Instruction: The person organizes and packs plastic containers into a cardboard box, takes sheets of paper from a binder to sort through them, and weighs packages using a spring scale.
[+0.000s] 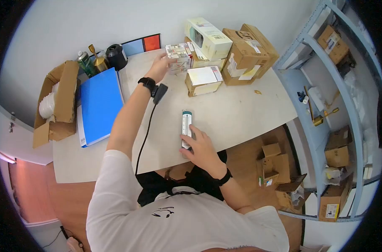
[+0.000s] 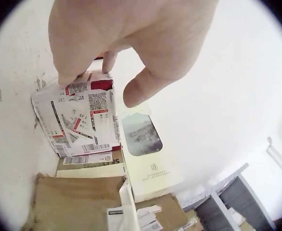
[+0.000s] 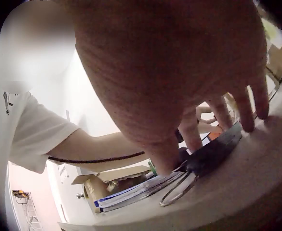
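Observation:
At the back of the table, my left hand [image 1: 159, 68] reaches the left side of a small white box covered in printed labels [image 1: 179, 59]. In the left wrist view its fingers are at the top of the labelled box [image 2: 78, 120], and the thumb stands apart from it. My right hand [image 1: 200, 148] lies over a slim white strip [image 1: 186, 122] with a teal end and scale-like markings. Thumb and index finger cross its lower part, hiding some of it. In the right wrist view the fingers of the right hand [image 3: 179, 72] point straight down, and a thin loop [image 3: 179, 190] lies beside the strip.
Right of the labelled box stand a pale carton [image 1: 207, 38], a small box [image 1: 204, 82] and brown cartons [image 1: 245, 56]. On the left are a blue folder [image 1: 100, 105], an open carton [image 1: 64, 101] and a black container [image 1: 116, 56]. A cable [image 1: 145, 138] hangs from the left wrist.

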The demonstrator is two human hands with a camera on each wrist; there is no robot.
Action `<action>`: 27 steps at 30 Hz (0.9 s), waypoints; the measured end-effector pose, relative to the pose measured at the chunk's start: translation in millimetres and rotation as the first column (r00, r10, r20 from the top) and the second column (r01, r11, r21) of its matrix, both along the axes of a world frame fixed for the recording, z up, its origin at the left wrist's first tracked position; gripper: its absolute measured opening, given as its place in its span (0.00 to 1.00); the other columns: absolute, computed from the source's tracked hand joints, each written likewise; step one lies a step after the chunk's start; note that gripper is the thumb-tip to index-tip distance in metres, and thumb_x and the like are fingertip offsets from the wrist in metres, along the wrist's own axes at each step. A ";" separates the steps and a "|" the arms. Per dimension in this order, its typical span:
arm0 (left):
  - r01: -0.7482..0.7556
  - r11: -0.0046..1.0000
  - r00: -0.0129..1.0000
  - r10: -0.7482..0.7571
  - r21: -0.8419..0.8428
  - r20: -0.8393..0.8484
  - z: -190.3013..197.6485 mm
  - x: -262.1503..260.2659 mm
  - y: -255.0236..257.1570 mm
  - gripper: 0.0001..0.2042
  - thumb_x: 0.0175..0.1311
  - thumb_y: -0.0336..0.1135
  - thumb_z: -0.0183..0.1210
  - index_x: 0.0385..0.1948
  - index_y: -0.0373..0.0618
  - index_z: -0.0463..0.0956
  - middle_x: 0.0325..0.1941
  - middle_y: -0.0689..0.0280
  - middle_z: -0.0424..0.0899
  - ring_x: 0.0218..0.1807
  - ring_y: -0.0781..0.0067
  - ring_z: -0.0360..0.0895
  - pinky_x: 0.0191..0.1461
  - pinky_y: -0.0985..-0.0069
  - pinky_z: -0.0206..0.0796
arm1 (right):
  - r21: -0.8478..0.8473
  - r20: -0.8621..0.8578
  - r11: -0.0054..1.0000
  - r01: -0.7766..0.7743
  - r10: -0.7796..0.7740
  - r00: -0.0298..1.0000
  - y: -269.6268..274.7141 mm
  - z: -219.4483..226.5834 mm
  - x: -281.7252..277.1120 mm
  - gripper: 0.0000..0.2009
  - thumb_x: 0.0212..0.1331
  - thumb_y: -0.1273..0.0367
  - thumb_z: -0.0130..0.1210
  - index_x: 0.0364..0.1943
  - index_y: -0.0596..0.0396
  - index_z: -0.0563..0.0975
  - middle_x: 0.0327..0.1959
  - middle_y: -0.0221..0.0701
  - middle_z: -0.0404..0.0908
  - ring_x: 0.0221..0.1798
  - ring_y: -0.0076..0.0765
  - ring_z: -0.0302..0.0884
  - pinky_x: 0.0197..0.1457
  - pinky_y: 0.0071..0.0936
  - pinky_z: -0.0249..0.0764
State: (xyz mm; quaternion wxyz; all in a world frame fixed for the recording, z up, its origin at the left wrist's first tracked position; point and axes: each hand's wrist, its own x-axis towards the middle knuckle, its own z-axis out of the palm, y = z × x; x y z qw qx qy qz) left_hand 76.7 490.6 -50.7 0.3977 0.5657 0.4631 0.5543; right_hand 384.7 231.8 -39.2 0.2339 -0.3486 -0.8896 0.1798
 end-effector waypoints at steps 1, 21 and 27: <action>0.003 1.000 1.000 -0.003 0.003 0.005 6.4 5.4 -10.7 0.36 0.54 0.27 0.67 0.67 0.32 0.61 0.57 0.55 0.78 0.59 0.63 0.75 0.60 0.68 0.67 | -0.046 -0.027 0.999 -0.025 0.023 0.999 1.2 1.4 6.3 0.24 0.56 0.60 0.67 0.57 0.49 0.79 0.68 0.51 0.65 0.63 0.62 0.68 0.64 0.51 0.68; -0.030 0.940 0.996 0.055 -0.339 0.065 -2.9 98.8 -358.1 0.23 0.69 0.25 0.60 0.64 0.40 0.66 0.64 0.59 0.74 0.67 0.62 0.73 0.69 0.67 0.68 | 0.004 -0.268 0.940 0.340 -0.327 0.906 43.9 0.1 39.3 0.22 0.64 0.69 0.60 0.60 0.63 0.73 0.64 0.55 0.68 0.63 0.58 0.72 0.66 0.41 0.71; -0.381 0.879 0.910 0.411 -0.288 0.051 -25.6 61.0 -383.2 0.23 0.70 0.24 0.58 0.65 0.42 0.65 0.63 0.59 0.75 0.64 0.64 0.76 0.64 0.72 0.72 | -0.239 -0.170 0.921 0.307 -0.351 0.921 -92.2 -82.8 110.9 0.18 0.63 0.78 0.53 0.57 0.57 0.75 0.56 0.46 0.75 0.60 0.47 0.72 0.64 0.36 0.66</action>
